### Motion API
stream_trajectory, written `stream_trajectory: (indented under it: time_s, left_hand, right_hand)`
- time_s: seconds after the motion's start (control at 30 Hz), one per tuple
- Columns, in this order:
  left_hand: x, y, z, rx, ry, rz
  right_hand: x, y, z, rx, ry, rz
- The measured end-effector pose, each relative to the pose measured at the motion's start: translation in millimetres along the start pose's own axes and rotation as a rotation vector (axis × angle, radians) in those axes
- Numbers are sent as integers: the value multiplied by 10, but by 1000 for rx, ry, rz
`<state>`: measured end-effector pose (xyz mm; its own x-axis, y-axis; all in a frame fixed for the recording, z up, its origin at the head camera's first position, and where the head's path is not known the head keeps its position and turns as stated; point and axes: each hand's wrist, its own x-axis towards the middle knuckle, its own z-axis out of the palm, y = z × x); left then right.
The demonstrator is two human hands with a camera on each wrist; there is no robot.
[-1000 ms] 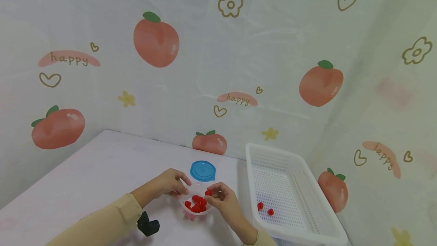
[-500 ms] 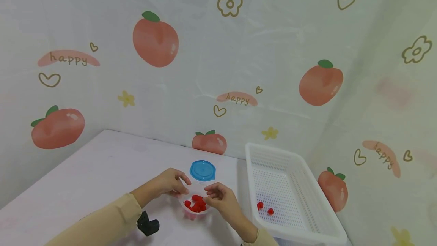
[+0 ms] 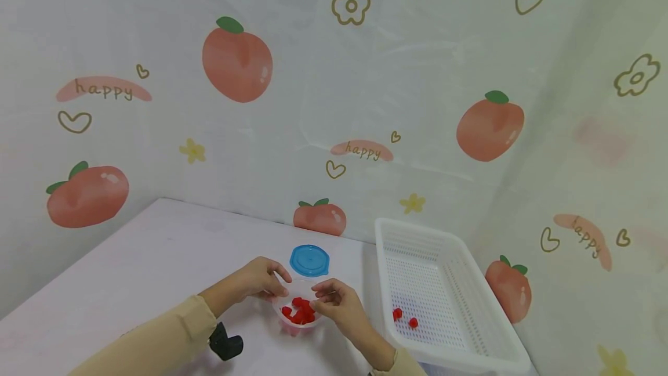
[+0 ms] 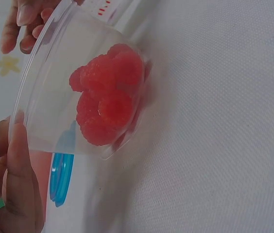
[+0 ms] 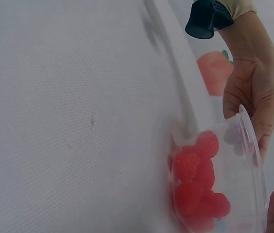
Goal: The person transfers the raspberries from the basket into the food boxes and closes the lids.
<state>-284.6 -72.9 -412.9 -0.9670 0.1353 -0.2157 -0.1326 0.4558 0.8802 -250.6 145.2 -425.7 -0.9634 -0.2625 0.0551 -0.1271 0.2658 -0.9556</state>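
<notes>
A clear plastic tub (image 4: 54, 97) stands on the table with several red raspberries (image 4: 110, 87) piled at its bottom. My left hand (image 3: 258, 279) pinches the tub's far-left rim between thumb and fingers, plain in the left wrist view. Over the right side of the rim hovers my right hand (image 3: 341, 306), its fingers loosely bent and apart, with no berry visible between them. Part of that hand shows at the top of the left wrist view. Just behind the tub lies a round blue lid (image 3: 310, 260), flat on the table.
To the right stands a white perforated basket (image 3: 459, 358) holding a few raspberries (image 3: 413, 322) near its left side. A black camera mount (image 3: 227, 342) sits on the left wrist. Behind the table (image 3: 167, 260) hangs a peach-printed cloth (image 3: 292, 103).
One second ago my right hand held a raspberry above the tub. By half a second ago it had let the berry go into the tub. The left hand has stayed in place.
</notes>
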Motion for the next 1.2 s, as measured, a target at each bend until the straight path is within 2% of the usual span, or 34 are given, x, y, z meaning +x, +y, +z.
stream_trajectory:
  time_s: [0.2, 0.43, 0.67, 0.87, 1.03, 1.2]
  left_hand:
    - [2, 2, -3, -2, -4, 2]
    - [4, 4, -5, 7, -1, 5]
    - [18, -9, -5, -2, -10, 2]
    - [32, -7, 1, -17, -16, -2]
    - [25, -3, 4, -18, -14, -3]
    - [13, 4, 6, -16, -10, -9]
  right_hand:
    - [-10, -56, -5, -15, -6, -7]
    - [-92, -211, 19, 39, -39, -12]
    - [-168, -436, -63, 37, -17, -103]
    - [-100, -622, -302, 90, 35, -174]
    - [-16, -724, -604, 170, 108, -322]
    - [94, -705, -962, 289, 185, -452]
